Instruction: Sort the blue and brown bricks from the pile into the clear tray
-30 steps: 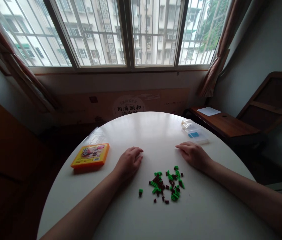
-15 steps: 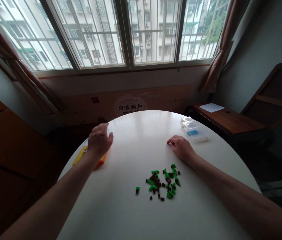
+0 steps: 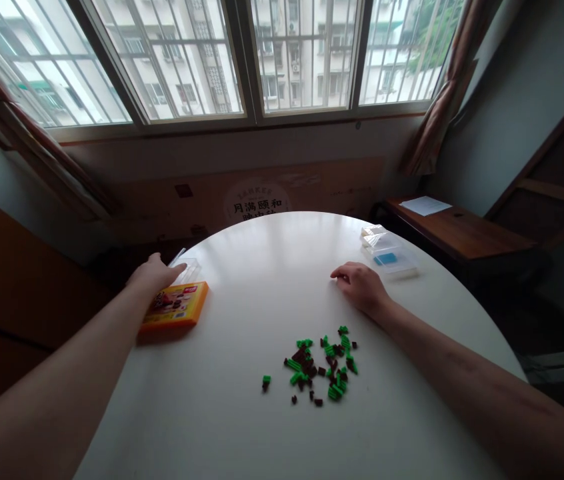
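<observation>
A pile of small green and dark brown bricks lies on the round white table, with one green brick apart at its left. My left hand reaches to the table's left edge, over the far end of an orange box and touching a clear plastic piece behind it; its fingers look stretched forward. My right hand rests on the table beyond the pile, fingers loosely curled, nothing visible in it.
A clear plastic case with a blue item sits at the table's far right. A dark wooden side table with a white paper stands to the right. Barred windows and a cardboard panel lie behind.
My left hand left the table's middle and swung left, now past the orange box to the clear piece. My right hand shifted slightly left. The view tilted down a little.
</observation>
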Tool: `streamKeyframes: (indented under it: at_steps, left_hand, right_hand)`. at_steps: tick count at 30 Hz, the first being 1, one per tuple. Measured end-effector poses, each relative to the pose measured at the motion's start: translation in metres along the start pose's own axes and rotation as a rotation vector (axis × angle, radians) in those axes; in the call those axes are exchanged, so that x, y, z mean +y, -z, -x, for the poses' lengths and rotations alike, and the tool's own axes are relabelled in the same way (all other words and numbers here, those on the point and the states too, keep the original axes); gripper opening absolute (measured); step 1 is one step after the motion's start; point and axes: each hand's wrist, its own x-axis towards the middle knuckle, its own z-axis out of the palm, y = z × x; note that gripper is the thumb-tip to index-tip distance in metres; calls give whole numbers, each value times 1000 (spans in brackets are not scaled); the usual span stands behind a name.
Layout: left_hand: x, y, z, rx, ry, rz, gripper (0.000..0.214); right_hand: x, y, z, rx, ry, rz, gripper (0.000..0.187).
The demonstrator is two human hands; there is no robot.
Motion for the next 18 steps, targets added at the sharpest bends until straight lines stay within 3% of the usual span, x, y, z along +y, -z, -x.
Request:
streamKeyframes:
  at_steps: [3, 8, 13, 18]
  left_hand:
    - [1, -5, -5, -61, 118, -73, 68]
    - [8, -3, -5, -111, 86, -103, 33]
    - [37, 12, 3, 29, -68, -58, 28]
    - [93, 21, 28, 199, -293, 26, 36]
  right_hand:
    - [1, -1, -1, 3, -3, -5, 22]
    - [2, -2, -1, 13, 0, -17, 22]
    - [4, -4, -2, 49, 26, -45, 22]
    - [0, -3, 0, 126, 123, -129, 29]
